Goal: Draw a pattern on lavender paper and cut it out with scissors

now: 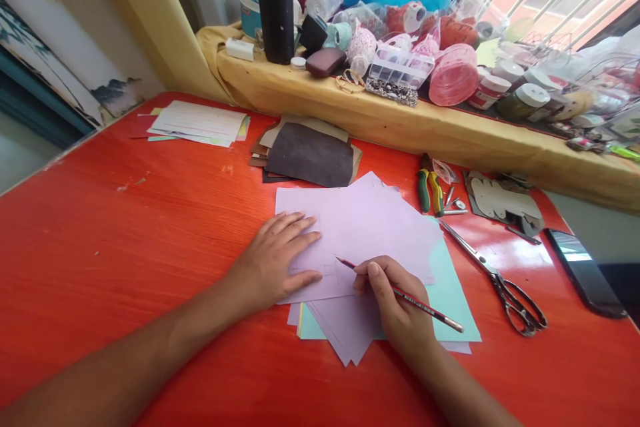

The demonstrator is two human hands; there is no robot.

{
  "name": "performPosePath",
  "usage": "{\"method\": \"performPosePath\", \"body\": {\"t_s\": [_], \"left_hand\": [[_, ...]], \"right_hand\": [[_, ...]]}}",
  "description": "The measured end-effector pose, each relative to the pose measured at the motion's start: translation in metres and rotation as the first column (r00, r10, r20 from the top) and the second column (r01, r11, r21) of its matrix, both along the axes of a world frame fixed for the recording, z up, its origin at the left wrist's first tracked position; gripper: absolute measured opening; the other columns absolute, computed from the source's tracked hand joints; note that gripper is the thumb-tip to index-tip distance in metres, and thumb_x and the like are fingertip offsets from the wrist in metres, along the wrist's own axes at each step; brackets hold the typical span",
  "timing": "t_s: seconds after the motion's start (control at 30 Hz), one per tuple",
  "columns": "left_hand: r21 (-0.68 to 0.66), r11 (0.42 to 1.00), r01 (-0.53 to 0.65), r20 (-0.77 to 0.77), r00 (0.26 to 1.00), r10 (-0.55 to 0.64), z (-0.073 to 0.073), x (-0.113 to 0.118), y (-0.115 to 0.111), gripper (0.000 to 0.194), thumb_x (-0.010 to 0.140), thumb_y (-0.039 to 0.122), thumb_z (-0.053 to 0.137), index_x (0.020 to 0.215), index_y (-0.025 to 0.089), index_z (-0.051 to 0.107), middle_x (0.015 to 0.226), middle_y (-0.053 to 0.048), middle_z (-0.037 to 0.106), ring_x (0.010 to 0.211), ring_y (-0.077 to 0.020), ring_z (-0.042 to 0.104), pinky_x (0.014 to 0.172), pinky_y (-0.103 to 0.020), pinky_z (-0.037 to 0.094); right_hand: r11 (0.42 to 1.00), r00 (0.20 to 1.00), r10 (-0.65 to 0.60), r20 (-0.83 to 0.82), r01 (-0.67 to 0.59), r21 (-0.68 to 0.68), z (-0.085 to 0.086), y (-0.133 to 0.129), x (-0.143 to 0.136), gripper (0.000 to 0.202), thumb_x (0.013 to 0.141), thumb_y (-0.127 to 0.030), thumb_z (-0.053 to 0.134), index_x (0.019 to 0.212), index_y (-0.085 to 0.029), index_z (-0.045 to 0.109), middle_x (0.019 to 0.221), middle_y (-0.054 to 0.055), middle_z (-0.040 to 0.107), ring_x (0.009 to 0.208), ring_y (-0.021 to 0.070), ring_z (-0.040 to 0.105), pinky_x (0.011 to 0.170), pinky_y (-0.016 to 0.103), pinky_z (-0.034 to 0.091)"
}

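A lilac sheet of paper tops a loose stack on the red table, with faint pencil lines near its left part. My left hand lies flat on the sheet's left edge, fingers spread. In my right hand is a red and black pencil, its tip at or just above the paper close to the drawn lines; contact cannot be made out. Under the top sheet, more lilac paper and a mint green sheet stick out.
Scissors, green and yellow pliers and a phone lie on the right of the red table. Behind the stack are dark leather-like pieces and lined paper. Jars and boxes crowd the cloth-covered sill.
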State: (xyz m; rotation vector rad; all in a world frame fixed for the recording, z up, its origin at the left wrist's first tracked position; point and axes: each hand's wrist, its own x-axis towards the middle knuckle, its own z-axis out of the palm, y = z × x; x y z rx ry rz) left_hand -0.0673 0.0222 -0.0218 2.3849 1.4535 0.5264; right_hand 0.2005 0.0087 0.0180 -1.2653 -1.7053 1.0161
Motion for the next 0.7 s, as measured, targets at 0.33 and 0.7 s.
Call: {"method": "performPosePath", "body": {"t_s": [0.33, 0.7], "left_hand": [[-0.003, 1.000, -0.011, 0.020, 1.000, 0.011, -0.0019, 0.0002, -0.0010, 0.060, 0.103, 0.061, 0.071, 0.152, 0.028, 0.068, 0.174, -0.008, 0.054, 0.163, -0.0355, 0.043, 0.137, -0.060, 0.030], [-0.012, 1.000, -0.002, 0.014, 1.000, 0.002, -0.0013, -0.0002, -0.0008, 0.060, 0.104, 0.063, 0.069, 0.153, 0.029, 0.067, 0.174, -0.008, 0.053, 0.164, -0.0353, 0.043, 0.138, -0.060, 0.029]], "right_hand": [[1.000, 0.998, 0.025, 0.064, -0.025, -0.003, 0.0000, 0.0032, -0.0024, 0.036, 0.115, -0.043, 0.057, 0.093, -0.025, 0.078, 0.075, 0.003, 0.080, 0.067, 0.0211, 0.074, 0.064, 0.030, 0.059], [0.999, 0.993, 0.034, 0.115, -0.032, -0.023, 0.0018, 0.0042, -0.0041, 0.031, 0.113, -0.034, 0.057, 0.093, -0.025, 0.078, 0.077, 0.002, 0.080, 0.068, 0.0198, 0.074, 0.064, 0.029, 0.056]]}}
